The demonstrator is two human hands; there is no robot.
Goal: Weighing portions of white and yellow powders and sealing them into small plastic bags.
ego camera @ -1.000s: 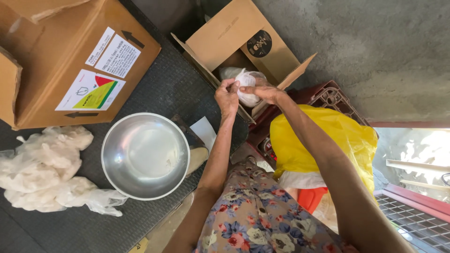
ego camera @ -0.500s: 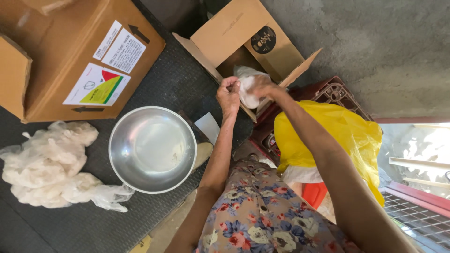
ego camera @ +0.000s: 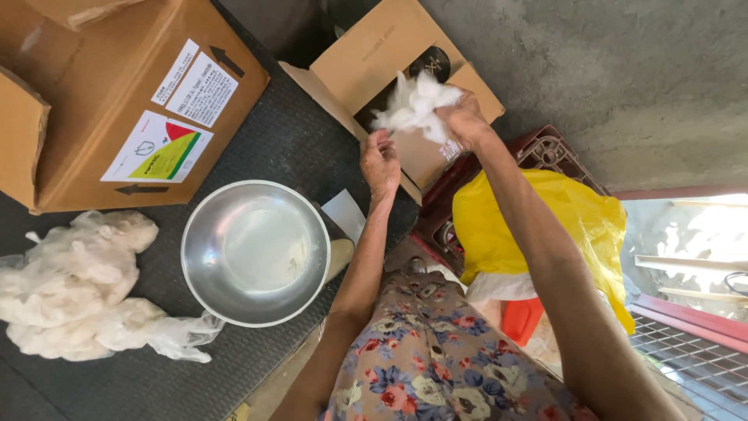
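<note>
My right hand [ego camera: 465, 118] grips a tuft of white fluffy fibre [ego camera: 413, 103] and holds it above a small open cardboard box [ego camera: 374, 54]. My left hand [ego camera: 380, 161] is just below the tuft, fingers curled, pinching at its lower edge. A round steel bowl [ego camera: 255, 251] sits on the dark mat near my left forearm and looks empty. A clear bag stuffed with more white fibre [ego camera: 74, 284] lies to the left of the bowl.
A large cardboard box with labels [ego camera: 117, 101] stands at the upper left. A yellow plastic bag [ego camera: 561, 226] rests on a dark red crate [ego camera: 545, 152] at the right. A grey concrete wall [ego camera: 623, 70] is behind. My floral skirt [ego camera: 436, 359] fills the bottom.
Both hands have lifted the white fibre up out of the small box. The tuft has spread open between them, and the view has shifted slightly.
</note>
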